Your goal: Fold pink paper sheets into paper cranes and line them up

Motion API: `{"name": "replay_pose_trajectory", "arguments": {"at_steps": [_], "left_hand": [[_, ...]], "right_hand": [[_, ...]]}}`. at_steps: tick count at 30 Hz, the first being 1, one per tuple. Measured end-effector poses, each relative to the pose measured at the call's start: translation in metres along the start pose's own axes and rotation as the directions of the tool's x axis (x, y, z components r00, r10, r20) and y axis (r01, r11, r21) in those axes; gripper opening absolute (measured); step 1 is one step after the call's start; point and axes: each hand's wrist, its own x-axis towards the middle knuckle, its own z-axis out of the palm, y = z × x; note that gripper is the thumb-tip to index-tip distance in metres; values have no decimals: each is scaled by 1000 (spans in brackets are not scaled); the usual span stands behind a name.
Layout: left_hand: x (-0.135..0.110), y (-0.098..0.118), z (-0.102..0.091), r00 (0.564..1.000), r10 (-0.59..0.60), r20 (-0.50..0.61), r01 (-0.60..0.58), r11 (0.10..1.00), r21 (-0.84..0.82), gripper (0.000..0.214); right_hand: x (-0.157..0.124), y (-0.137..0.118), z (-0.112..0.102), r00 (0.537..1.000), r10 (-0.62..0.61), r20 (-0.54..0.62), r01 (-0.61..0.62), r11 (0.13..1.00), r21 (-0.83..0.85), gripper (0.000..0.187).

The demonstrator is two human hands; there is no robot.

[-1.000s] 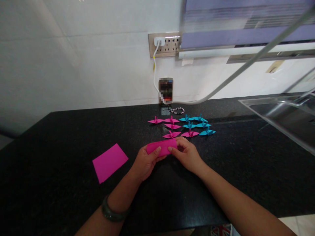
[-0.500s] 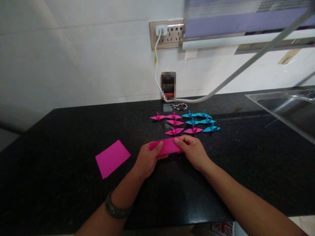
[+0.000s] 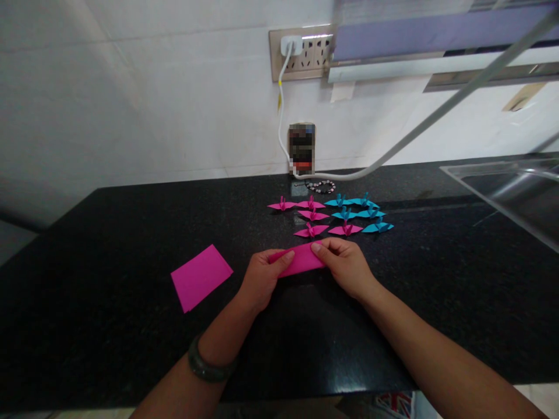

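A folded strip of pink paper is stretched between my two hands above the dark counter. My left hand pinches its left end, thumb lying on top. At the other end my right hand grips the upper right corner between thumb and bent fingers. Just beyond the strip stand several folded paper cranes in rows, pink cranes mostly to the left and blue cranes to the right. A stack of pink paper sheets lies to the left of my left hand.
A phone leans on the wall, with a white cable running up to a socket panel. In front of it lies a beaded bracelet. A metal sink is set into the black counter at right.
The left fingertips that showed beneath the strip are now out of sight, and the left thumb sits slightly farther right. The view has shifted a little; both hands still hold the paper.
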Motion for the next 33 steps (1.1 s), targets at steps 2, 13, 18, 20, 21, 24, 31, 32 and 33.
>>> {"name": "replay_pose_trajectory", "arguments": {"at_steps": [2,13,18,20,21,24,31,32,33], "left_hand": [[1,0,-3,998,61,-33,-55,985,162,25],[-3,10,-6,978,205,46,-199,834,515,23],[-6,5,-1,973,220,-66,-185,921,344,22],[-7,4,2,969,228,-93,-191,934,303,20],[-8,4,3,967,234,-104,-195,937,291,20],[-7,4,3,949,264,-172,-213,939,270,19],[-7,4,4,941,253,-225,-204,954,222,18],[-8,4,4,947,245,-208,-196,953,230,18],[-8,3,5,956,235,-175,-188,951,246,18]], "right_hand": [[0,-2,-3,998,-53,34,56,993,-104,23],[-3,-7,0,998,-33,55,37,997,-68,21],[-12,-2,24,982,172,79,-189,920,342,34],[-15,0,30,974,197,108,-224,897,381,30],[-15,1,31,974,203,104,-228,892,390,29],[-14,2,30,973,215,83,-231,895,383,25],[-12,-1,25,986,165,-18,-147,919,366,19],[-12,-2,24,988,147,-42,-120,917,380,18],[-12,-3,23,989,132,-67,-96,916,390,18]]}}
